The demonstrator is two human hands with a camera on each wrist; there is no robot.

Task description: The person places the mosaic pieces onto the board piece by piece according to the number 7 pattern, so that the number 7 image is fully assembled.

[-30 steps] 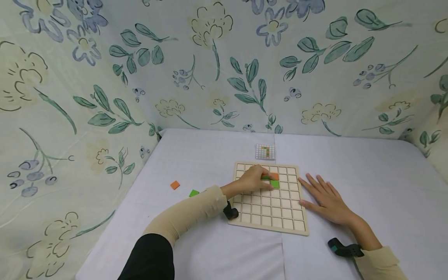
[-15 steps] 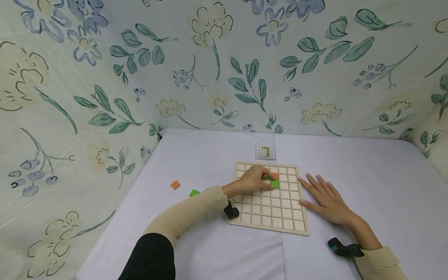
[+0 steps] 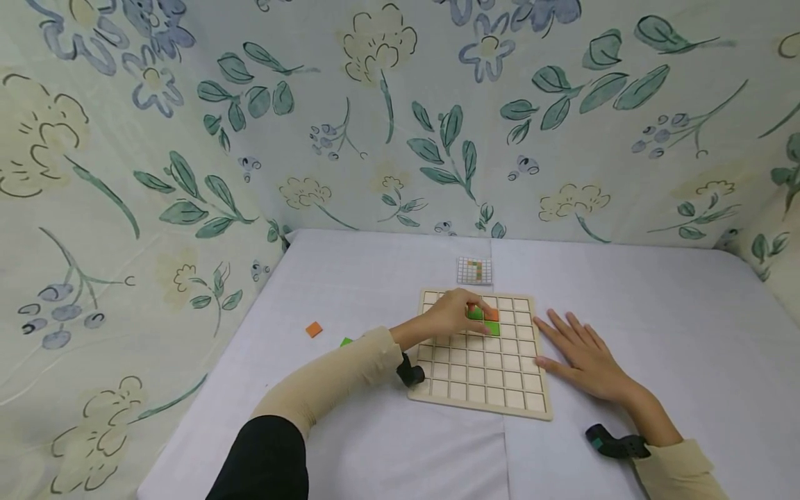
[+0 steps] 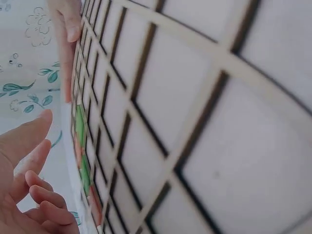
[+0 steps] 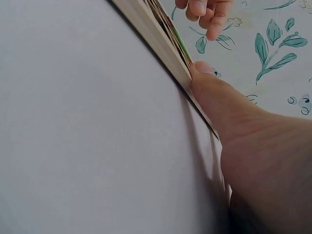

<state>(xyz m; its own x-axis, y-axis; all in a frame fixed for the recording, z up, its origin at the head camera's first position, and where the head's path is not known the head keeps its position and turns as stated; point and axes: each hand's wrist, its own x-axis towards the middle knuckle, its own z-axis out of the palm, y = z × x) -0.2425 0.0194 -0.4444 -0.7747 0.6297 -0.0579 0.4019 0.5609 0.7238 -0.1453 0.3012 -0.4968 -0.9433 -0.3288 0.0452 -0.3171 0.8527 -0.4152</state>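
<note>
A wooden grid board (image 3: 512, 382) lies on the white cloth. Near its far side sit an orange square tile (image 3: 492, 314) and a green square tile (image 3: 492, 328), with another green tile (image 3: 475, 313) left of the orange one. My left hand (image 3: 446, 317) is over these tiles, partly covering them. The left wrist view shows its thumb and forefinger extended and apart, nothing between them, and the other fingers loosely bent; there, green tiles (image 4: 85, 174) and reddish-orange tiles (image 4: 94, 207) alternate. My right hand (image 3: 581, 361) lies spread on the cloth, thumb and fingertip at the board's right edge.
A loose orange tile (image 3: 314, 330) lies on the cloth to the left. Beside my left sleeve a green tile (image 3: 346, 342) is mostly hidden. Behind the board is a small card (image 3: 474, 271) printed with a coloured grid. A floral curtain (image 3: 387, 125) hangs at the back.
My left hand has lifted slightly off the tiles, its fingers parting, and more of the left green tile shows. My right hand stays in place.
</note>
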